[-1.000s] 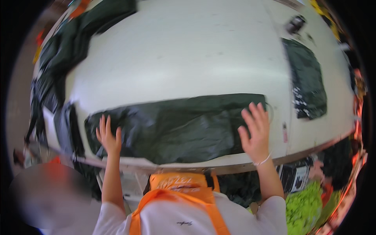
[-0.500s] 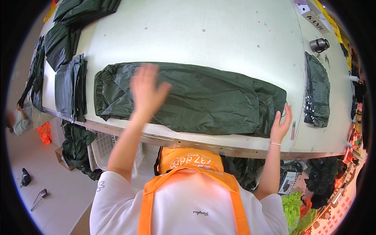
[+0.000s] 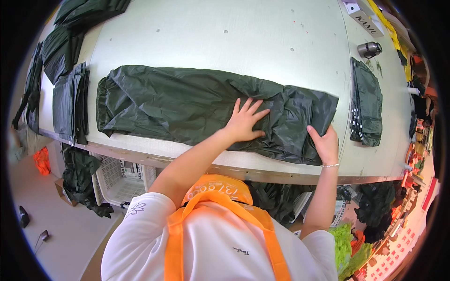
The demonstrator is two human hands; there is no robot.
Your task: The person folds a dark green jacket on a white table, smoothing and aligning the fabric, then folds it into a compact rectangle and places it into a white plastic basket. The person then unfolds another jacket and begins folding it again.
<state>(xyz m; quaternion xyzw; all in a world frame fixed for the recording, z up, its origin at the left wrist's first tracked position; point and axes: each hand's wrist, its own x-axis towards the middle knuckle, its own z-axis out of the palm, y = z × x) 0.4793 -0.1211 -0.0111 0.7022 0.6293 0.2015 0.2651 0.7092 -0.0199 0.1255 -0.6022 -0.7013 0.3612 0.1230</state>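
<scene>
dark green garment [image 3: 187,105] spread lengthwise along the near edge of the white surface [image 3: 225,37], left hand [image 3: 246,122] flat on it, fingers splayed, gripping nothing, right hand [image 3: 324,143] pinching its right end, folded stack [image 3: 368,100] just beyond, flask [image 3: 369,48] farther back

Garment workshop / packing floor, by the look of it. Big white cutting table [image 3: 211,33], wide & bare in the middle. Dark green garment [image 3: 187,105] spread flat near the front edge; folded dark green pieces stacked at the left end [image 3: 70,103] & another folded stack at the right [image 3: 368,100]. More dark fabric hanging off the far-left corner. White plastic crate [image 3: 119,180] under the table, bright green & orange cloth heaped lower right [image 3: 349,243]. Orange apron on the worker [image 3: 220,225].
</scene>
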